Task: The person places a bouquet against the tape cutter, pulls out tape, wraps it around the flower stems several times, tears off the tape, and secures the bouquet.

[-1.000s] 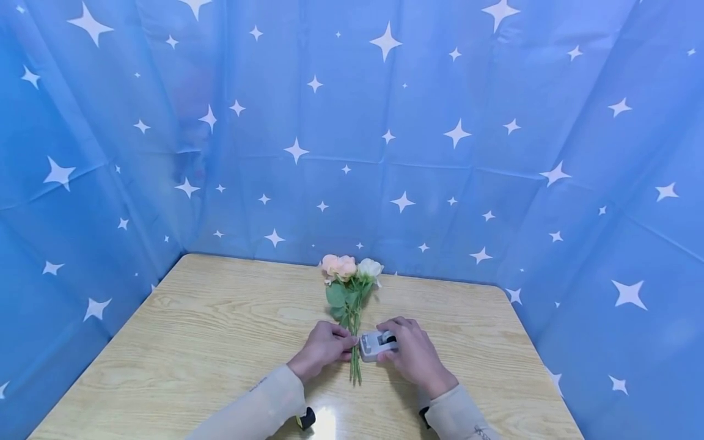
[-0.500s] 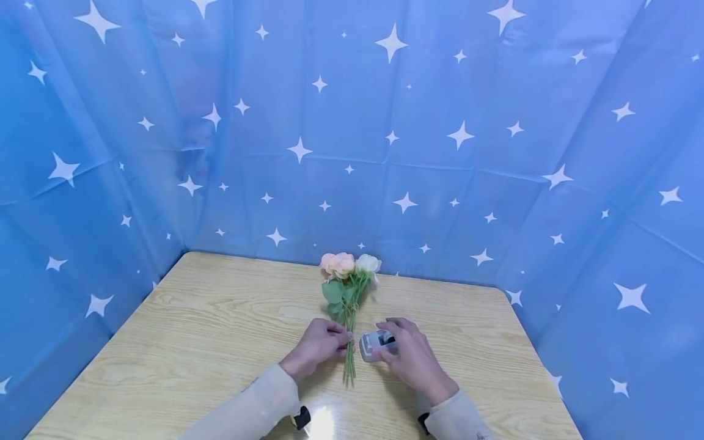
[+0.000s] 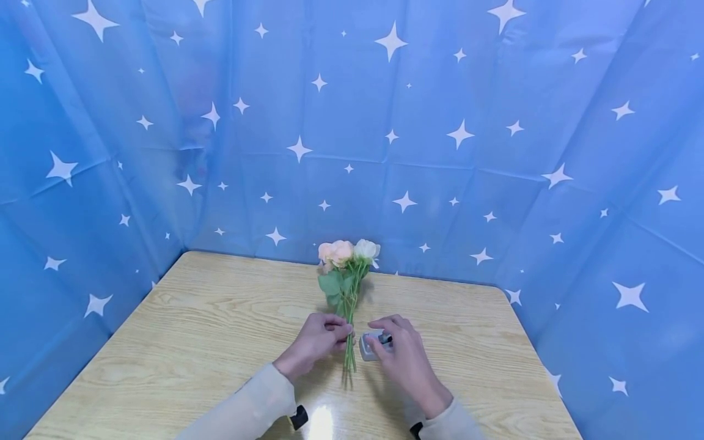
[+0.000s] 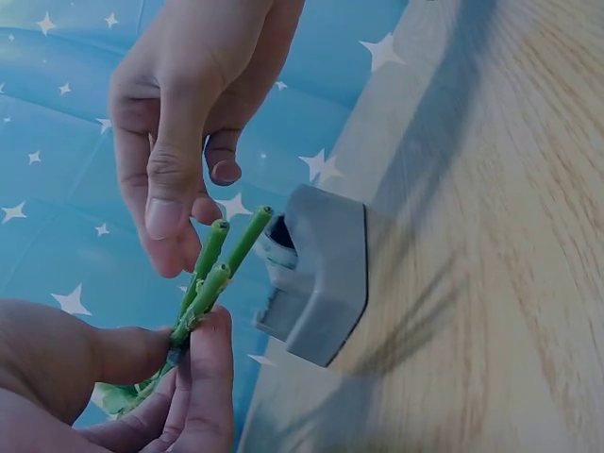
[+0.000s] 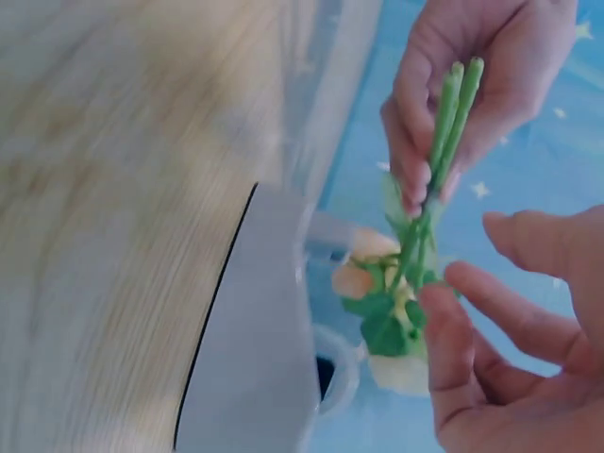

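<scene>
My left hand (image 3: 315, 342) pinches the green stems (image 4: 212, 274) of a small bouquet between thumb and fingers. The cut stem ends stick out past the fingers toward me. Pink flowers (image 3: 337, 252) and a white flower (image 3: 366, 249) top the bouquet, with green leaves (image 3: 332, 283) below them. To the right of the stems, a grey tape dispenser (image 4: 326, 278) stands on the table with a tape roll (image 5: 335, 368) in it. Close above the dispenser is my right hand (image 3: 404, 357), its fingers spread loosely and nothing between them, as the right wrist view shows.
The light wood table (image 3: 220, 342) lies beneath both hands. A blue curtain (image 3: 352, 110) with white stars surrounds its back and sides. Black bands show at both sleeves, the left band (image 3: 299, 417) near the table's front.
The bouquet has shifted slightly left and its flower heads have risen, held by the left hand. The right hand has let go of the tape dispenser and lifted a little, leaving it standing.
</scene>
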A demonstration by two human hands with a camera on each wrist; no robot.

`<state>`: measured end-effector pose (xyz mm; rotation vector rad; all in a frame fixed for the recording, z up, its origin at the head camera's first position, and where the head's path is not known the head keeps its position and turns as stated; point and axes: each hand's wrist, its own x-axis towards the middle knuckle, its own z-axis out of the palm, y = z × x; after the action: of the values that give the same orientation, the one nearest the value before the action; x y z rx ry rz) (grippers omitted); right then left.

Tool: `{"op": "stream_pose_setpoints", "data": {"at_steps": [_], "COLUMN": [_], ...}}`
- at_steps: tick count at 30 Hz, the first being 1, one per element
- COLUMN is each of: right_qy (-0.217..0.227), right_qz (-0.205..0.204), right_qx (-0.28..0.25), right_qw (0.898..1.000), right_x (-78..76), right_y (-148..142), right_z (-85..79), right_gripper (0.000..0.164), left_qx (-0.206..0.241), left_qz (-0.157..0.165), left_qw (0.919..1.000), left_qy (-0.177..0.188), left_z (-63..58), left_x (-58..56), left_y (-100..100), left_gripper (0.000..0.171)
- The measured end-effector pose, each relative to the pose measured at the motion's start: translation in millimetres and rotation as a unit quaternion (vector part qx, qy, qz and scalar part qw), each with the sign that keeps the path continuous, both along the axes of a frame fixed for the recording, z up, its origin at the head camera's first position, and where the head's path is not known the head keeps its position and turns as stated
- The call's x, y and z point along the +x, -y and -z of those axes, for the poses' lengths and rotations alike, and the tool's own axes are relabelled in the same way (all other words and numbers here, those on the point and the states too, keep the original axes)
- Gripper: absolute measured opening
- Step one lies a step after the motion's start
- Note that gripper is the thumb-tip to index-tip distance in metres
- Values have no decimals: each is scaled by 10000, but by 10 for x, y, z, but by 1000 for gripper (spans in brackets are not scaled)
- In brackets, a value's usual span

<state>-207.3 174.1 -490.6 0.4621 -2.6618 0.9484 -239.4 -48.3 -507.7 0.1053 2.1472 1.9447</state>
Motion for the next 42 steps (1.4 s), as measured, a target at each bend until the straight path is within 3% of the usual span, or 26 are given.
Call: {"op": "stream_pose_setpoints", "data": {"at_steps": [5,11,14,18,21,24,29,32,36,42], "right_qy": [332,1387,1944,2735,3273,3613,3929,4029,4116,4129], "right_qz": [-260,-865,-1334,-1804,-1920,-1919,-1975,-2011,-2038,-2067], "right_qx": [-472,-857,-1265,-2192,-2889,-3399,-3982,-4190,-4329,-4293], "right_qw": [9980,9828,9635,9190,8789,8468,8050,7885,7756,7762], "right_x": [41,85,94,82,78,76,63,58,55,66], "right_y": [60,66,52,66,86,96,77,48,27,30], "right_z": [-33,-33,-28,-29,-29,-11,42,70,89,64], "right_gripper": [20,35,39,36,37,39,42,37,27,23], "left_qx": [203,576,761,837,854,963,1237,1333,1403,1524], "left_qz": [-36,-47,-17,12,17,10,-3,33,132,331], "left_qw": [9998,9983,9970,9963,9959,9946,9918,9908,9899,9878], "left_qy": [-29,-93,-116,-201,-300,-383,-335,-240,-147,25], "left_z": [-73,-147,-171,-204,-225,-236,-255,-277,-306,-292], "left_x": [21,55,68,92,112,129,144,149,156,140], "left_y": [-2,-1,4,13,18,19,11,3,-3,15], "left_gripper": [25,26,28,30,31,31,32,36,39,40]}}
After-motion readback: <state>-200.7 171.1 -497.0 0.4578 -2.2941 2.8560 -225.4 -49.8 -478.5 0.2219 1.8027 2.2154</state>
